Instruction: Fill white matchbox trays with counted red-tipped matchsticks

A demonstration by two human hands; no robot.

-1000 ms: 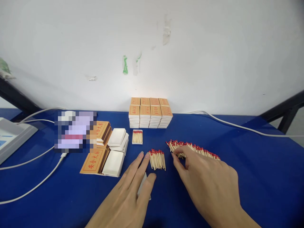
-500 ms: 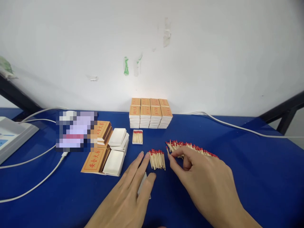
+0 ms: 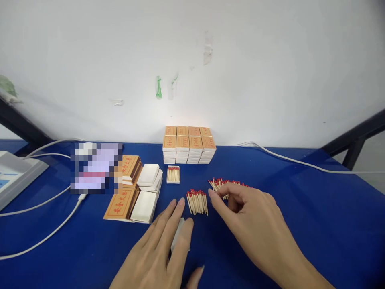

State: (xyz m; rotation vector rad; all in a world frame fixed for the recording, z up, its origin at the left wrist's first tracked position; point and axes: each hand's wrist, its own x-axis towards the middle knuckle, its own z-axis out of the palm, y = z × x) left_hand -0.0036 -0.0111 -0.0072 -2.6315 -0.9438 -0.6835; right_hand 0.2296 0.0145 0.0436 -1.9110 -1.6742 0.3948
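My left hand [image 3: 159, 245] lies low with its fingers stretched out and apart. A white matchbox tray [image 3: 178, 236] shows partly beneath it, mostly hidden by the fingers. Just beyond those fingertips is a small bundle of red-headed matches [image 3: 197, 202], lying side by side on the blue table. My right hand [image 3: 249, 216] has thumb and index finger pinched at the left end of a long row of matches [image 3: 221, 184]. What the pinch holds is hidden. The hand covers much of that row.
A filled matchbox tray [image 3: 173, 175] sits behind the bundle, before stacked orange matchboxes [image 3: 189, 145] at the wall. Left are white trays [image 3: 144, 206], orange matchbox sleeves [image 3: 118, 204], a blurred phone-like object [image 3: 99, 164] and white cables [image 3: 60, 237]. Another cable [image 3: 300, 164] runs along the right.
Half a second ago a match showed at my right fingertips; now none is distinct there. My left fingers have drawn slightly back from the bundle, and its thumb now shows. The view has shifted slightly.
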